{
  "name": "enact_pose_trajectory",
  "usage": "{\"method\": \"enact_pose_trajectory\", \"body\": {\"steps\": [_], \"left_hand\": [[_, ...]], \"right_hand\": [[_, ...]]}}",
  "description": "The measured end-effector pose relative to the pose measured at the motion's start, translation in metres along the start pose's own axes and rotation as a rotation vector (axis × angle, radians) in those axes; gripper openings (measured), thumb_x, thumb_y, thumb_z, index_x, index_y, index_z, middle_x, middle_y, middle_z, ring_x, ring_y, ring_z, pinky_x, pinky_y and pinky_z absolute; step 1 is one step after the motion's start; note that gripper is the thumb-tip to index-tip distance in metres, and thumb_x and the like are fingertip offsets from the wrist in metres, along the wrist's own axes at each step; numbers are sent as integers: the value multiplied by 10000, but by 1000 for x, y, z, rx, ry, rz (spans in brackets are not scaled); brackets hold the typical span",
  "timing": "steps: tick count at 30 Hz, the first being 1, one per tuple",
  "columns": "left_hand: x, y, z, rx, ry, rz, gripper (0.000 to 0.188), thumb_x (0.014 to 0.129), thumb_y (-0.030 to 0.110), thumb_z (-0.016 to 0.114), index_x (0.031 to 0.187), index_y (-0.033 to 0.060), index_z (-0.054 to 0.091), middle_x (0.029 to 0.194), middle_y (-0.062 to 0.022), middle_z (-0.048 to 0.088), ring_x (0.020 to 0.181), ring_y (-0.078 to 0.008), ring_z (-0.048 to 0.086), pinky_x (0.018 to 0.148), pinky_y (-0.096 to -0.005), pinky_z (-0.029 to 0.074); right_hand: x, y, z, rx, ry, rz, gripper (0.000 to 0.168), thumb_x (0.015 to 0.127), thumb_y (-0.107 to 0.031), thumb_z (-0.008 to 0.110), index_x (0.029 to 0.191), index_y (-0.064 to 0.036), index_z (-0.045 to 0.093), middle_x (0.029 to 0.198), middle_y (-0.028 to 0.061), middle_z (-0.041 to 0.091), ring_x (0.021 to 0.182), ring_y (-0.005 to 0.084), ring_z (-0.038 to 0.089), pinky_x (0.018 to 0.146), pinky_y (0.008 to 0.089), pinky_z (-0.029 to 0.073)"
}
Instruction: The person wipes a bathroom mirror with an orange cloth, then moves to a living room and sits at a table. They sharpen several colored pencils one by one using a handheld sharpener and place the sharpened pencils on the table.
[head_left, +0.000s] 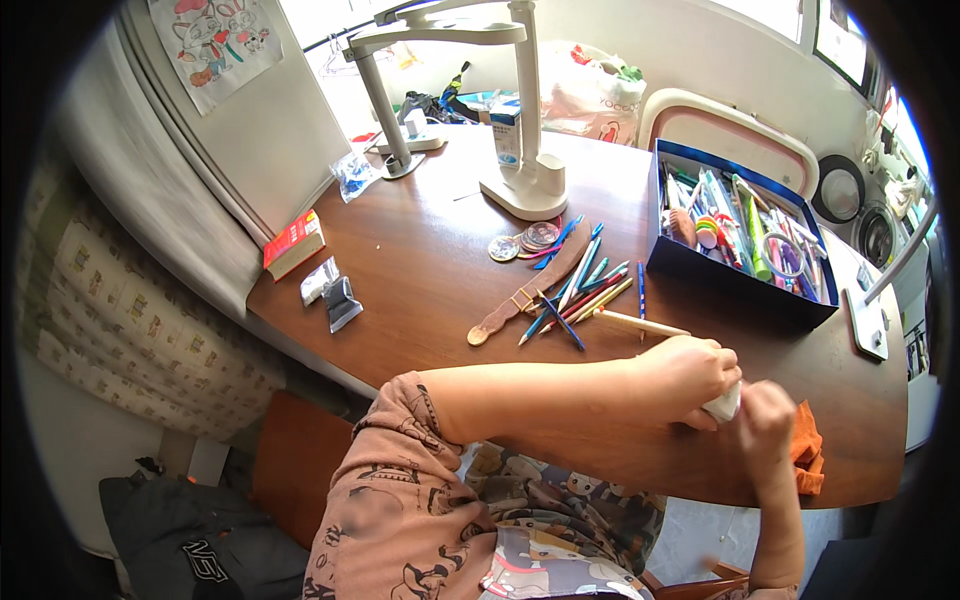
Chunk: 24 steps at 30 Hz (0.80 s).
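Note:
Above the right part of the wooden table, my left hand (686, 379) is closed around a small white object (724, 403), whose kind I cannot tell. My right hand (766, 424), slightly blurred, is close against that object's right side; whether its fingers grip anything is unclear. A cream-coloured pencil (641, 322) lies just beyond my left hand. Farther left, a loose pile of coloured pencils (585, 296) lies beside a brown wooden sword-like toy (536, 289). An orange cloth (806, 450) rests right of my right hand.
A dark blue box (739, 289) full of pens stands at the back right. Behind the pencils are round discs (538, 237) and a white lamp base (525, 191). A red book (295, 246) and small packets (341, 304) lie at the left of the table (420, 300).

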<state>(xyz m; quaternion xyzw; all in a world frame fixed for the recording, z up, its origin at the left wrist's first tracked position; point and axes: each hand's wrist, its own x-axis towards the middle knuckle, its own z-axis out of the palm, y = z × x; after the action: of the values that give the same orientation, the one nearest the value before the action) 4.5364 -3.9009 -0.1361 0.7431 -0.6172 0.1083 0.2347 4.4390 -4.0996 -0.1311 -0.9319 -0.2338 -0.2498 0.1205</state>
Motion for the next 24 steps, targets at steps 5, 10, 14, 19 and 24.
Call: {"method": "enact_pose_trajectory", "body": {"steps": [5, 10, 14, 19, 24], "left_hand": [[-7, 4, -5, -3, -53, -75, 496, 677, 346, 801, 1002, 23, 612, 937, -97, 603, 885, -279, 641, 783, -381, 527], [1, 2, -6, -50, -28, -29, 479, 698, 349, 792, 1001, 24, 613, 953, -114, 607, 899, -307, 643, 790, -398, 527], [-10, 5, -11, -38, -41, -83, 460, 705, 331, 783, 996, 25, 601, 969, -121, 610, 897, -309, 639, 799, -392, 524], [-5, 5, -14, -68, -48, -48, 499, 713, 325, 778, 1062, 13, 606, 1014, -132, 617, 946, -312, 632, 847, -386, 514], [-11, 9, -17, -70, -98, -68, 512, 725, 315, 776, 1086, 5, 588, 1038, -139, 610, 952, -324, 627, 839, -398, 515]], "right_hand": [[3, -34, -39, -43, 85, -77, 113, 779, 30, 674, 890, 39, 657, 657, 128, 538, 586, 302, 539, 528, 379, 419], [-5, -1, 2, 38, -83, -60, 160, 829, -31, 640, 707, 2, 542, 642, 146, 523, 587, 339, 523, 534, 438, 416], [-3, -36, -35, 17, 69, -119, 107, 778, 20, 695, 883, 22, 674, 661, 106, 561, 581, 261, 561, 516, 375, 430], [2, -2, 0, 111, -26, 0, 80, 759, -7, 671, 836, 8, 657, 696, 135, 601, 618, 312, 584, 561, 401, 467], [7, -32, -35, 28, 142, -53, 77, 774, -12, 685, 845, 14, 671, 678, 98, 590, 584, 283, 573, 537, 373, 462]]}}
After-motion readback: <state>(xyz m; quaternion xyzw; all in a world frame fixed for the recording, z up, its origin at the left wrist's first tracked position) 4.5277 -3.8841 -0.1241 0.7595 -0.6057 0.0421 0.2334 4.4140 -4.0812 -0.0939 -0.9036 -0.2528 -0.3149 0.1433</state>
